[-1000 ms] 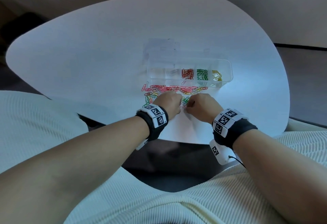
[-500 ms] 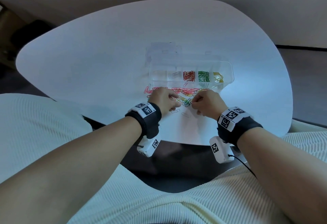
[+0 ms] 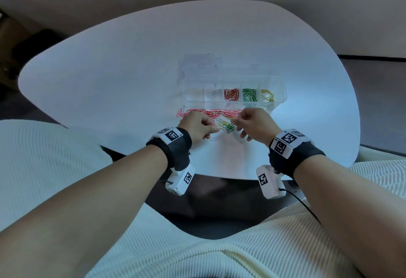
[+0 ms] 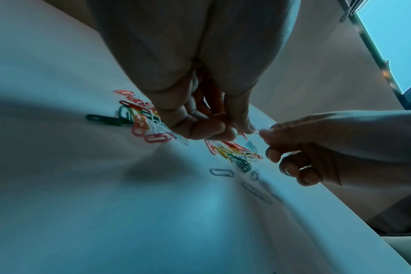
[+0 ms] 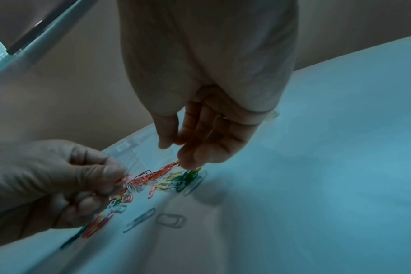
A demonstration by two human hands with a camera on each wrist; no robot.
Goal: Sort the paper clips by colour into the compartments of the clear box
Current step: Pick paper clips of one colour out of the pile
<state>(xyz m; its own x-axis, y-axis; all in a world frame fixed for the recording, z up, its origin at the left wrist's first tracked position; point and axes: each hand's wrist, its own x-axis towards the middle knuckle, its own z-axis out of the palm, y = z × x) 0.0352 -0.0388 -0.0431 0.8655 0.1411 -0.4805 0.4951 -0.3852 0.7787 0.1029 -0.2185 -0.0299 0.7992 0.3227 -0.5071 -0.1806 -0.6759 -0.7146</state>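
Note:
The clear box (image 3: 279,84) lies beyond my hands, with red clips (image 3: 231,94), green clips (image 3: 249,95) and yellow clips (image 3: 267,95) in separate compartments and a pale clip (image 3: 212,93) in another. A mixed pile of loose paper clips (image 3: 226,125) sits between my hands, and a pink-red row (image 3: 208,112) runs in front of the box. My left hand (image 3: 214,128) is curled, holding red clips (image 4: 211,92) in its palm. My right hand (image 3: 236,120) pinches a small clip (image 4: 256,131) with thumb and forefinger, right by the left fingertips.
Two pale clips (image 3: 215,138) lie apart on the white table (image 3: 109,75), nearer to me than the pile. The box's clear lid (image 3: 198,64) lies behind the box. The table's near edge runs just under my wrists.
Both hands have lifted off the pile and drawn slightly apart. The right hand's lower fingers have loosened and spread.

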